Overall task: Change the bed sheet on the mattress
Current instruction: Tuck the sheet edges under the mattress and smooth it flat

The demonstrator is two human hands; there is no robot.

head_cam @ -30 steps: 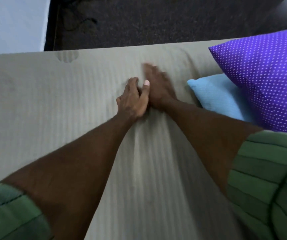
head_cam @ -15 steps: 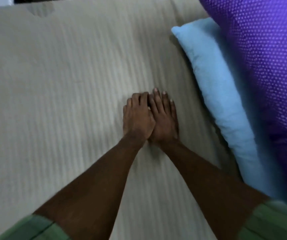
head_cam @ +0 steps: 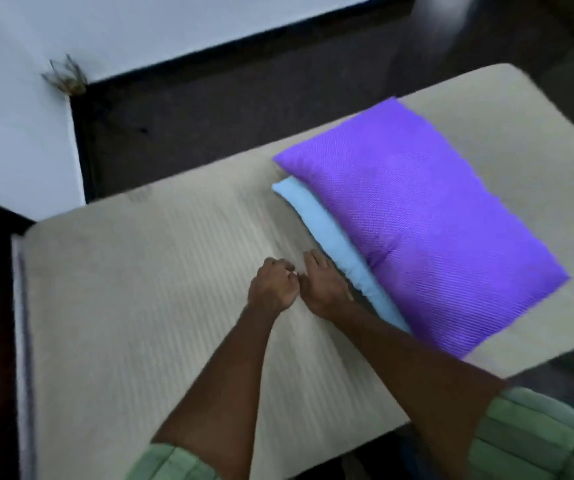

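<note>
While both hands (head_cam: pixel 299 285) press the sheet (head_cam: pixel 133 306), 2 pillows (head_cam: pixel 417 230) lie beside.

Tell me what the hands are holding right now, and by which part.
The left hand looks curled, maybe pinching the bed sheet mid-mattress; blur leaves it unclear. The right hand rests flat on it, holding nothing.

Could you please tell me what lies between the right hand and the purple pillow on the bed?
In the head view, a light blue pillow lies between the right hand and the purple pillow, partly tucked under the purple one.

Two pillows (head_cam: pixel 417 216), one mattress (head_cam: pixel 122 306), two hands (head_cam: pixel 273 285).
</note>
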